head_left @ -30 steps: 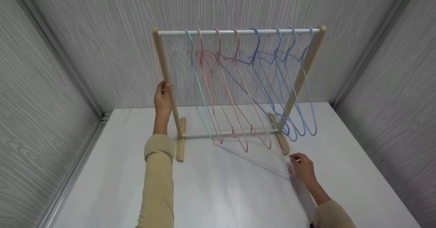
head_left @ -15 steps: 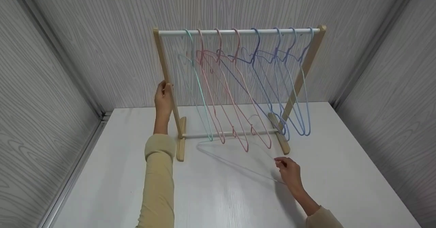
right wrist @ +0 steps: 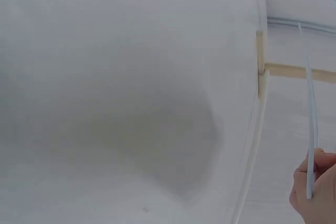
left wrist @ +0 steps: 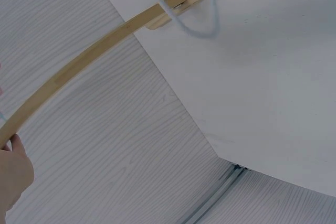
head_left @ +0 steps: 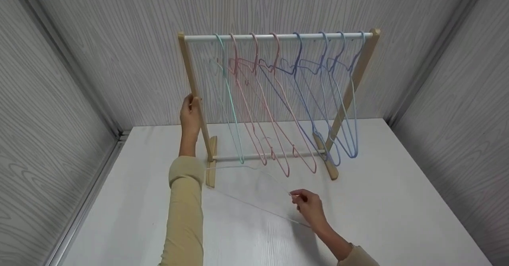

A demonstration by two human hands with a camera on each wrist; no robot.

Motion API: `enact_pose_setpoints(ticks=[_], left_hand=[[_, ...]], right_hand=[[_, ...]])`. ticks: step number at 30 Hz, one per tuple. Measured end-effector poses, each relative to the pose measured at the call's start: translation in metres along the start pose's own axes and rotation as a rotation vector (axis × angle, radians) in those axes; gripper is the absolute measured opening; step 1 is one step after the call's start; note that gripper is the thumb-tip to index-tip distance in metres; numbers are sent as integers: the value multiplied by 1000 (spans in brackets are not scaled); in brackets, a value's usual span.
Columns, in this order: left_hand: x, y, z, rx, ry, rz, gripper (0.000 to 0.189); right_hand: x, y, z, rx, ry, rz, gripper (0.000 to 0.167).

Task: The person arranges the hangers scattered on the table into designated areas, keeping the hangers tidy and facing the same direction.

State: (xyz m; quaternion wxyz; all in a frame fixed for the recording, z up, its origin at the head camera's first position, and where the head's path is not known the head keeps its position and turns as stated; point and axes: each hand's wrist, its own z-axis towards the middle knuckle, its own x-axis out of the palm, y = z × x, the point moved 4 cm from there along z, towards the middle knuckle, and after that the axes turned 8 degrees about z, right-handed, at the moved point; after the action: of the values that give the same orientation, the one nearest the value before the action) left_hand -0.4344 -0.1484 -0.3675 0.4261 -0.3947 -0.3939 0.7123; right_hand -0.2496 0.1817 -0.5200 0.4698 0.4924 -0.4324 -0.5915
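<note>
In the head view my left hand [head_left: 190,118] holds the left wooden post [head_left: 189,71] of a small garment rack, partway up. The left wrist view has that hand [left wrist: 16,174] at its lower left edge, with the fingers at the post [left wrist: 89,56]. My right hand [head_left: 312,209] pinches a thin whitish clothes hanger [head_left: 258,207] by one end, in front of the rack. The hanger extends leftward, and part of it passes behind my left sleeve. In the right wrist view the right hand [right wrist: 317,190] grips the pale hanger [right wrist: 310,98].
On the rack's white top rail [head_left: 242,37] hang one mint hanger [head_left: 232,105], three pink hangers [head_left: 268,111] and several blue ones [head_left: 346,107]. A white lower bar [head_left: 238,157] joins the wooden feet [head_left: 329,166]. Wood-grain panels [head_left: 449,79] enclose the white table [head_left: 397,202].
My right hand has moved left and slightly toward me, carrying the whitish hanger along the rack's front. The left hand stays on the post. The hung hangers sway slightly.
</note>
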Motion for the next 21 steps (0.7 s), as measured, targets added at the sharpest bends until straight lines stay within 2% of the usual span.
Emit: enact_pose_setpoints(ticks=[6, 15, 21], left_hand=[[1, 0, 0, 11, -2, -11, 45], [0, -1, -1, 7, 5, 6, 46], [1, -1, -1, -9, 15, 17, 48]], right_hand=[[32, 25, -12, 36, 134, 129, 11], [66, 60, -28, 276, 318, 384, 15], [78, 79, -42, 413, 386, 535, 16]])
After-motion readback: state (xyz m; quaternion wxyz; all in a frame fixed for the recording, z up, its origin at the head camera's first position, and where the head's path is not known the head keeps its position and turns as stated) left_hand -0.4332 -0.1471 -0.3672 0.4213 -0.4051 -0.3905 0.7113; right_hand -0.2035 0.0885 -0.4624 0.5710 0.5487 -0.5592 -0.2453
